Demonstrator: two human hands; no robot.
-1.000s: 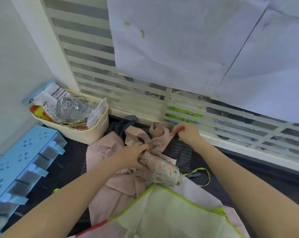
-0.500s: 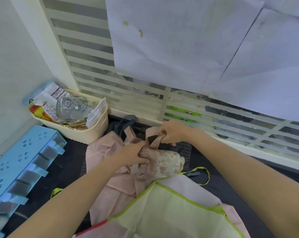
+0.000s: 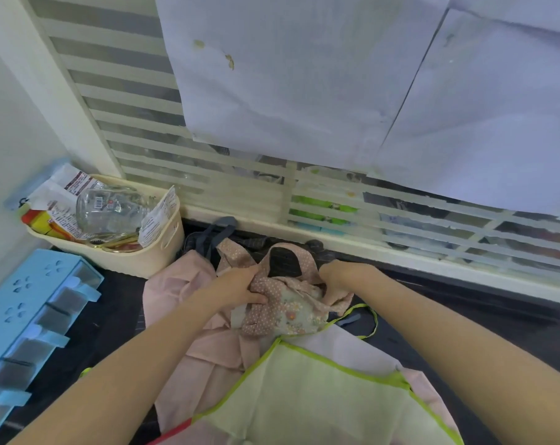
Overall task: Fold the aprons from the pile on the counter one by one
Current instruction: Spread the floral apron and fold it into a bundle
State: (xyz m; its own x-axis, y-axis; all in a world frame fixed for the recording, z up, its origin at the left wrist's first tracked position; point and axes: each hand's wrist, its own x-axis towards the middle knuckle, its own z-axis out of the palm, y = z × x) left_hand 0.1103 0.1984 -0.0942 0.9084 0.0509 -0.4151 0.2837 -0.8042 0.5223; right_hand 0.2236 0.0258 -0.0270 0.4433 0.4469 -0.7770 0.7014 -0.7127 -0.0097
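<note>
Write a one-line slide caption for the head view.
Both hands, left and right, grip a rolled floral apron above a green-trimmed apron on the dark counter.

A cream plastic basket (image 3: 150, 258) stuffed with packets and a glass jar blocks the back left corner, and a pale blue plastic drawer rack (image 3: 31, 313) walls off the left edge. Bare dark tabletop (image 3: 484, 326) lies open on the right. The slatted white window grille (image 3: 240, 191) closes the rear.

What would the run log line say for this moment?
left hand: grips pink dotted floral apron bundle | right hand: grips its strap | green-trimmed pale apron: unfolded, nearer
</note>
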